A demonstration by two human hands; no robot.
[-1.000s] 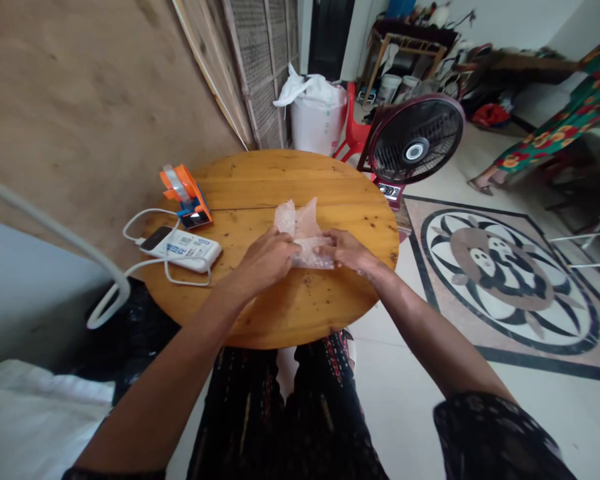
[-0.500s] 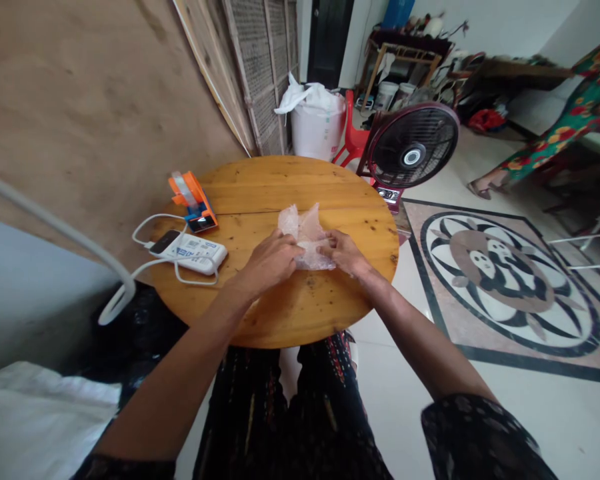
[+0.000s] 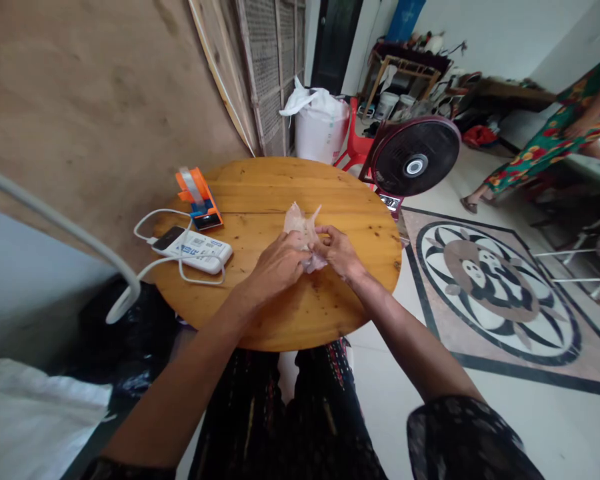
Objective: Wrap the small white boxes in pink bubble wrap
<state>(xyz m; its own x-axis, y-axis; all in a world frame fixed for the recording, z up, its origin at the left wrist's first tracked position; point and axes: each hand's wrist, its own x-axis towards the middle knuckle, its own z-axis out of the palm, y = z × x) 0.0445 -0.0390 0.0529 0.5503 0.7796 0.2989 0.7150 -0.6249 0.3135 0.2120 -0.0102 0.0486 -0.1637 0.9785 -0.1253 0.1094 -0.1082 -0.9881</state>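
A crumpled piece of clear bubble wrap [image 3: 299, 222] lies over the middle of the round wooden table [image 3: 260, 183]. My left hand [image 3: 281, 257] is closed on its left and lower side, fingers bent together. From the right, my right hand [image 3: 339, 252] grips the other side, with thumb and fingers pinched on the plastic. The two hands are close together, and the wrap bunches up between them. Its lower part is mostly covered by my fingers. Whether anything is inside the wrap, I cannot tell.
A white power bank [image 3: 200, 252] with a cable and an orange and blue stand [image 3: 200, 200] sit on the table's left. A fan [image 3: 414, 163] stands beyond its right edge. A white sack [image 3: 323, 130] and a red chair [image 3: 355, 137] are behind. A person [image 3: 540, 157] stands at right.
The bubble wrap was spread flatter and is now bunched narrower. My right hand has moved left, nearer to my left hand. The view has shifted slightly.
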